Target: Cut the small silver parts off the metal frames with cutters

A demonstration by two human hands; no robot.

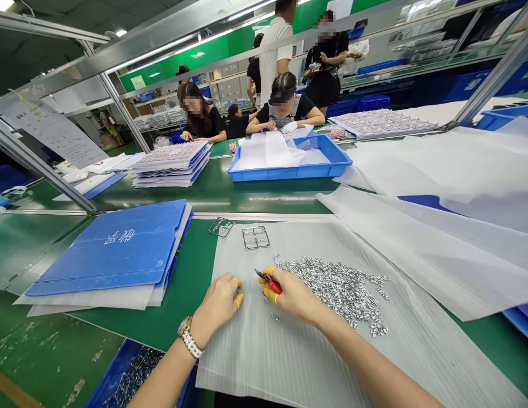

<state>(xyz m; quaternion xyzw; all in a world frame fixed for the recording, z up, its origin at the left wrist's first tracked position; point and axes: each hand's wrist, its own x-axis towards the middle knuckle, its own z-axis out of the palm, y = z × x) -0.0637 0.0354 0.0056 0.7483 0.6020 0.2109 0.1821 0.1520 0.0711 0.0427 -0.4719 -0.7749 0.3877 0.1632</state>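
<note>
My right hand (291,292) is closed around red-handled nippers (272,283), their dark jaws pointing up and left. My left hand (219,300) is a little to the left, thumb and forefinger bent toward each other around a small shiny metal piece (238,292), too small to make out fully. Yellow finger cots cover fingertips on both hands. Beside my right hand spreads a heap of small silvery metal pieces (336,289) on a translucent white sheet (255,362). A square metal frame with small parts in it (256,237) lies beyond my hands, with another frame (222,226) to its left.
Blue plastic boards (110,243) interleaved with white sheets are stacked at left. Across the bench are a blue tray (289,171) and a layered stack (170,164). Loose white sheets (442,164) cover the right side. A blue bin (106,382) holds metal frames below. Co-workers sit opposite.
</note>
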